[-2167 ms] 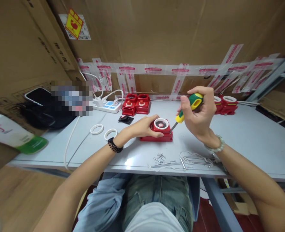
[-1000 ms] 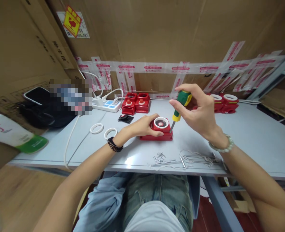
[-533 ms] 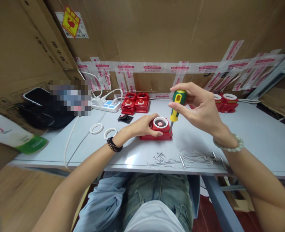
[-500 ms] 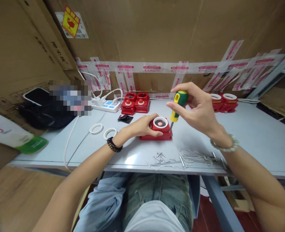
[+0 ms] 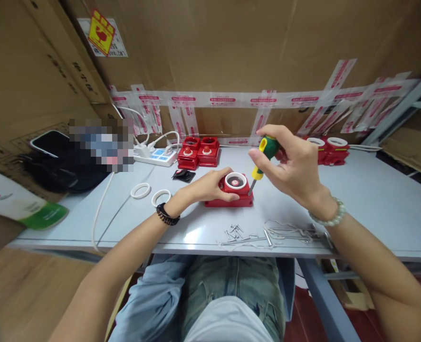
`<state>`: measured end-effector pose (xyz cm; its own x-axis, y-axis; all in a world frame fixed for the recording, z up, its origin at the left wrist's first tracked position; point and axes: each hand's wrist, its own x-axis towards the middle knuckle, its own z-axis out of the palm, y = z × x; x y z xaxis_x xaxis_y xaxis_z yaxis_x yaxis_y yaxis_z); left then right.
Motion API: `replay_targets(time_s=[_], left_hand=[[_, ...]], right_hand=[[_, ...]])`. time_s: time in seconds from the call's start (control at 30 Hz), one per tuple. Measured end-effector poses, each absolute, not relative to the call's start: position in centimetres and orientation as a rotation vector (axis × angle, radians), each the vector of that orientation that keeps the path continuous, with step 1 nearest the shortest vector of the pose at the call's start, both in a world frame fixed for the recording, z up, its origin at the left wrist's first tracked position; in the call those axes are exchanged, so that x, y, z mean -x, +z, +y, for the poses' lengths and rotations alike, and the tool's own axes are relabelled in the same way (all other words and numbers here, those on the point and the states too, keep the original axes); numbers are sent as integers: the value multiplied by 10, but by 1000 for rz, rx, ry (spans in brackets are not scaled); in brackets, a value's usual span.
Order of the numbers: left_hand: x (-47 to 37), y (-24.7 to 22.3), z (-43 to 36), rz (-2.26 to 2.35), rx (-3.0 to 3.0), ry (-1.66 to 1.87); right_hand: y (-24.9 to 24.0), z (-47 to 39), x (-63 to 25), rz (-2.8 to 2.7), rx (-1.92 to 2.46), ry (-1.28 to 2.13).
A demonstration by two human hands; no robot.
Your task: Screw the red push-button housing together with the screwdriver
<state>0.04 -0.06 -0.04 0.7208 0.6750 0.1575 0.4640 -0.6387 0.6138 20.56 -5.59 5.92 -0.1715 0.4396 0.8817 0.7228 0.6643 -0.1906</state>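
Note:
A red box-shaped device (image 5: 244, 201) with a white ring (image 5: 236, 180) on top sits on the table in front of me. My left hand (image 5: 220, 186) grips its left side, thumb along the front and fingers behind. In my right hand (image 5: 288, 159) is a screwdriver (image 5: 265, 153) with a green and yellow handle, held between thumb and fingers. Its shaft leans down to the left, and the tip meets the right front corner of the device. Whether a screw sits under the tip is too small to tell. Loose screws (image 5: 236, 232) lie nearer the table's front edge.
Two loose white rings (image 5: 140, 191) lie left of the device. Behind are red devices (image 5: 207, 152), a power strip (image 5: 158, 156) and a black piece (image 5: 184, 175). More red devices (image 5: 335, 153) stand back right. A white-green tube (image 5: 41, 213) is at far left.
The screwdriver handle has tipped slightly to the right with my right hand, its tip still at the device's corner. My left hand keeps its hold. The whole view has shifted slightly.

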Motion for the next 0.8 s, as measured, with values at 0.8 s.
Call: replay_targets(time_s=[0.8], left_hand=[[0,1,0,863,-2381,498]], right_hand=[[61,-57,-206,-1800,893,-104]])
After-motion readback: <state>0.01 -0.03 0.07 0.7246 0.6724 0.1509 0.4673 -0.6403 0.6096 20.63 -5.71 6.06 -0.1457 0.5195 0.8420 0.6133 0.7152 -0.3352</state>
